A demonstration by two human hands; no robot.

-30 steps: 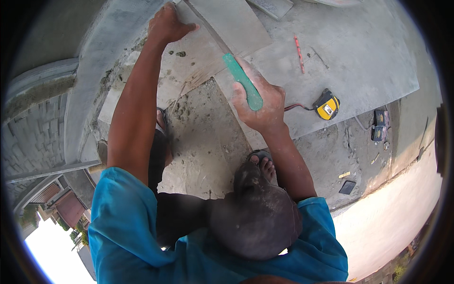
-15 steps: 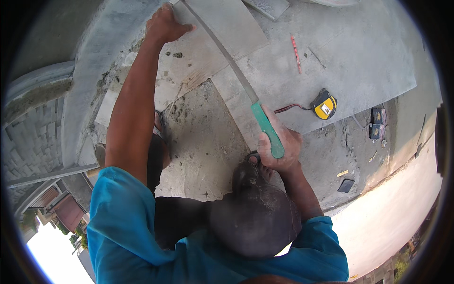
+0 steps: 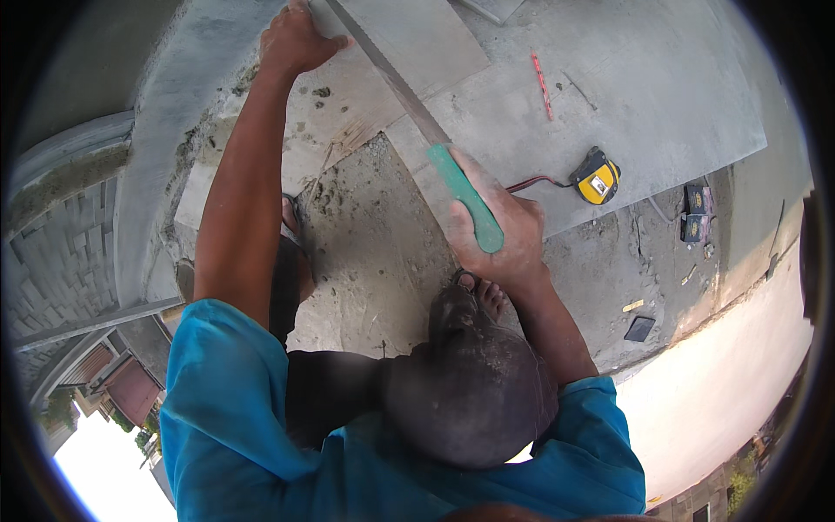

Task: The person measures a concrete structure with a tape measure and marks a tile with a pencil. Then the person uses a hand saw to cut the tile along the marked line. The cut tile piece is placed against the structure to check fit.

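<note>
In my right hand, fingers closed round the green handle, is a hand saw. Its long toothed blade runs up and left across a pale grey board. My left hand grips the board near its far left edge, beside the blade's far end, thumb spread on the surface; its fingertips are hard to make out. Right of the saw, a yellow-and-black tape measure with a reddish strap, a red pencil and a thin metal rod lie on another grey sheet.
My sandalled feet are on the dusty, rubble-strewn floor. At the right lie small dark boxes and a dark flat object, near a pale wall. A stone-clad wall stands at the left.
The saw and my right hand drew back down and right, then moved partway up and left again. My left hand stayed near the same place.
</note>
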